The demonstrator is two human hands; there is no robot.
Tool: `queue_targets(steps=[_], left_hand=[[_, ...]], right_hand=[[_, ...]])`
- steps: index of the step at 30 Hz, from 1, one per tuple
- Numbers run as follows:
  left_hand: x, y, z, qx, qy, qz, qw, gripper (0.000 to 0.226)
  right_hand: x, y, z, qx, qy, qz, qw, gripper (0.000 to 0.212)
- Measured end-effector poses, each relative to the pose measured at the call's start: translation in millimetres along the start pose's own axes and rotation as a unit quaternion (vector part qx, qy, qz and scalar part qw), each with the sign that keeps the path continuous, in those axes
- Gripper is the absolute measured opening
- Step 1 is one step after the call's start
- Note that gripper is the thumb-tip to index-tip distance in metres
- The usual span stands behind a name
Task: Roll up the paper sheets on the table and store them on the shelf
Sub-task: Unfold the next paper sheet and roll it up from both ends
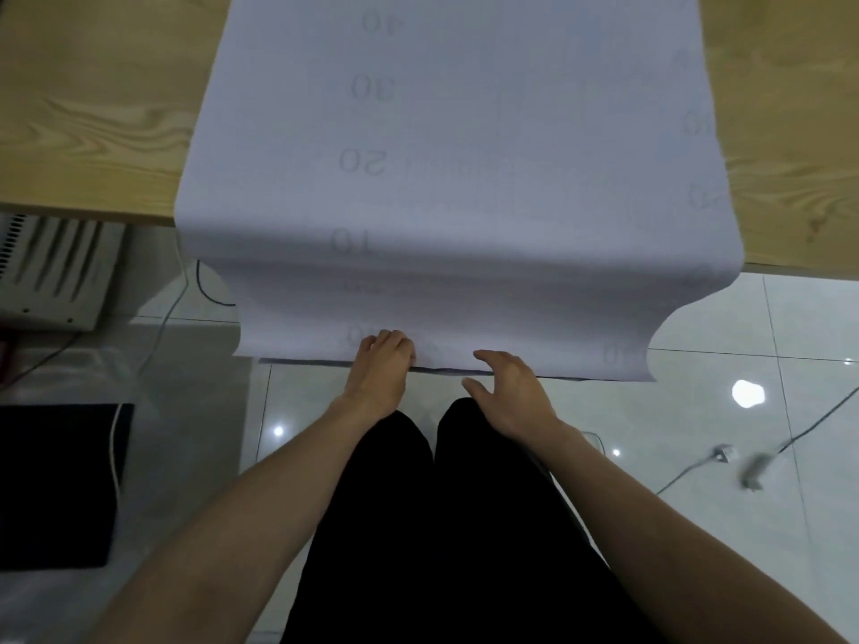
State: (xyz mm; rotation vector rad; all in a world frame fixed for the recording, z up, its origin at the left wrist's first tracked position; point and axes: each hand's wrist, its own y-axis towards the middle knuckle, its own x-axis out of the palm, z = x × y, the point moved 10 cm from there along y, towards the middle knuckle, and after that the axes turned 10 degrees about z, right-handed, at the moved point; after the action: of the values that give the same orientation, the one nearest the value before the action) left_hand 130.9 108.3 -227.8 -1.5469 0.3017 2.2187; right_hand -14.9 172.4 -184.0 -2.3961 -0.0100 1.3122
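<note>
A large white paper sheet (465, 155) with faint mirrored numbers lies on the wooden table (93, 123) and hangs over its near edge toward the floor. My left hand (379, 369) pinches the hanging bottom edge of the sheet, fingers curled onto it. My right hand (511, 392) hovers just below that edge, a little to the right, with fingers spread and nothing in it. No shelf is in view.
Glossy white floor tiles lie below. A white vented box (51, 267) sits under the table at left, with a black panel (56, 485) in front of it. Cables (790, 439) run across the floor at right. My black-trousered legs (446, 527) fill the lower centre.
</note>
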Motion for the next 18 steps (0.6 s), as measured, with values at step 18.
queue_targets(steps=[18], left_hand=[[-5, 3, -4, 0.013, -0.023, 0.043, 0.999, 0.018]], right_hand=[[17, 15, 0, -0.047, -0.042, -0.022, 0.998, 0.049]])
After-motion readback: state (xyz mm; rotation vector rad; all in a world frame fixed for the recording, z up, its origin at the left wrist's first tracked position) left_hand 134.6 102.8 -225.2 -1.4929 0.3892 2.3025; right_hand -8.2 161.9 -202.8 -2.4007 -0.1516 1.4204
